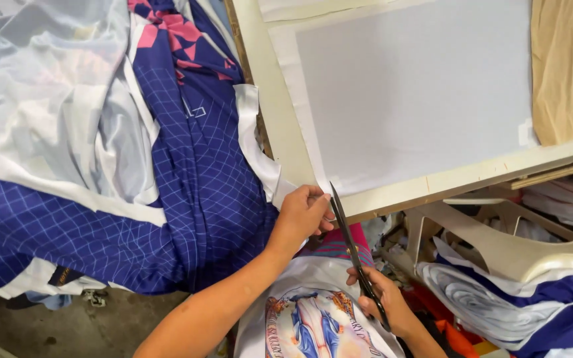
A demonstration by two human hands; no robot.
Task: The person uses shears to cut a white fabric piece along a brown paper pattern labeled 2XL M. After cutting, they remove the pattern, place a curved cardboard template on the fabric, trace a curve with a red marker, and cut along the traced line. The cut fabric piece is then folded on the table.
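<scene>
Meanwhile, L hand (303, 215) pinches white fabric edge (280, 189) at table's (392, 195) near edge; R hand (382, 301) grips black scissors (353, 248), blades pointing away toward it.

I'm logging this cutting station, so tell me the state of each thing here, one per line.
Scissors: blades nearly closed, tips pointing up at the fabric edge, held in the right hand.
Left hand: fingers pinching the white fabric edge.
Blue checked fabric: crumpled, draped off the table.
White sheet: lying flat on the table.
Plastic stool: tipped, among the fabric piles.
</scene>
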